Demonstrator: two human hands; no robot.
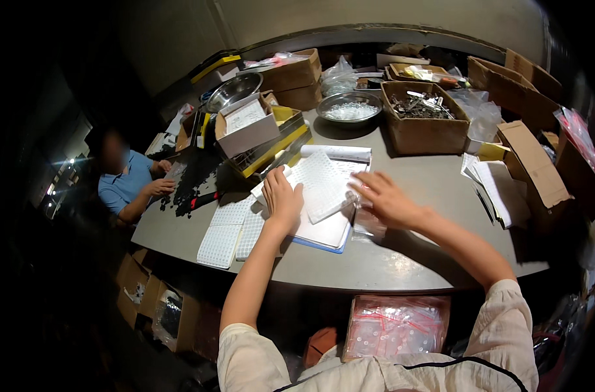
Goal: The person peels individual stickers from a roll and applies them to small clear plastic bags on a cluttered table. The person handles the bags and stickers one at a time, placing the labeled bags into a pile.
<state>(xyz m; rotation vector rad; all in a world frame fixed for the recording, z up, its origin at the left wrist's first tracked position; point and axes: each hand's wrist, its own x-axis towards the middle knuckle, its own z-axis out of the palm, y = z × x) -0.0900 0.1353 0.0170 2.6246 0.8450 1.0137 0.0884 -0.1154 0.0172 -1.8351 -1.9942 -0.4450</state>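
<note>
A white sheet of small printed labels (pixel 320 186) lies at a slant over a stack of papers on a blue clipboard (pixel 323 245). At its left edge my left hand (pixel 283 199) rests on white paper, fingers stretched out and thumb beside the sheet. By the sheet's right edge, my right hand (pixel 386 199) has bent fingers at the top of a small clear plastic bag (pixel 369 225), which seems pinched there. The fingertips are slightly blurred. More label sheets (pixel 220 242) are piled left of my left forearm.
Behind the papers stand boxes (pixel 248 124), a metal bowl of clear small parts (pixel 352 110) and a cardboard box of metal pieces (pixel 425 121). Papers and a pen lie right. A co-worker (pixel 131 176) handles black pieces at left. A box of red-edged bags (pixel 397 326) sits below the table edge.
</note>
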